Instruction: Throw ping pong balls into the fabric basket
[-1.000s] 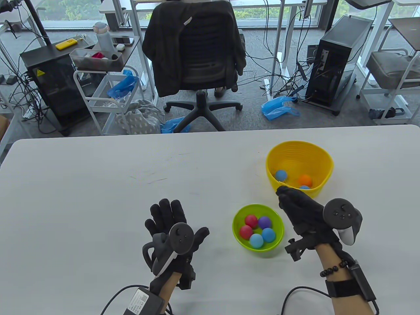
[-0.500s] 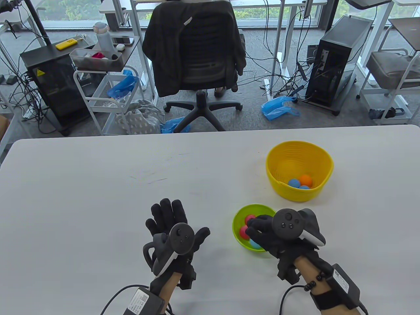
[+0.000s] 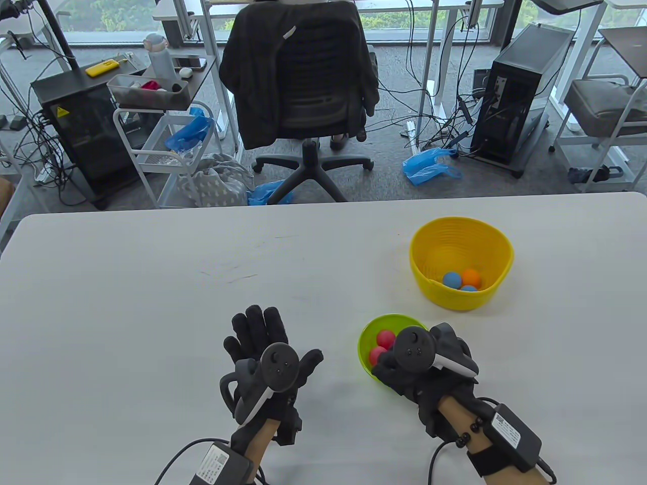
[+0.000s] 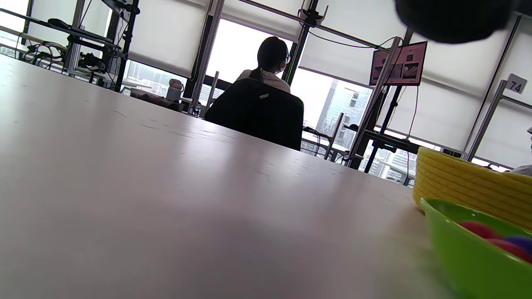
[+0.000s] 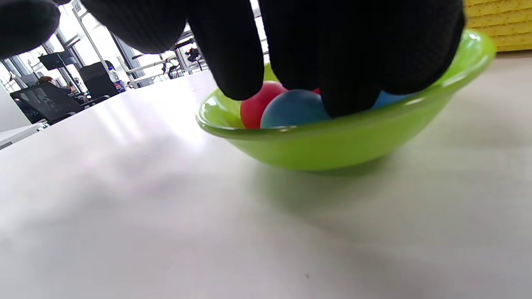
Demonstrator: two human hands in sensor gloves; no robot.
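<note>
The yellow fabric basket (image 3: 498,252) stands at the table's right and holds two blue balls (image 3: 451,279) and an orange ball (image 3: 471,277). A green bowl (image 3: 365,333) in front of it holds more balls; two red balls (image 3: 386,338) show beside my right hand (image 3: 391,361), which covers the rest. In the right wrist view my right hand (image 5: 291,79) reaches into the green bowl (image 5: 332,141), fingertips (image 5: 353,95) on a blue ball (image 5: 291,110), thumb apart at the left. My left hand (image 3: 263,333) rests flat and empty on the table.
The white table (image 3: 151,303) reaches to its far edge, with an office chair (image 3: 303,76) and floor clutter beyond. In the left wrist view the green bowl (image 4: 465,253) and the yellow basket (image 4: 457,187) sit at the right.
My right hand moved back from the yellow basket's rim to the green bowl and lowered its fingers in. A blue ball rolled within the basket. The left hand has not moved.
</note>
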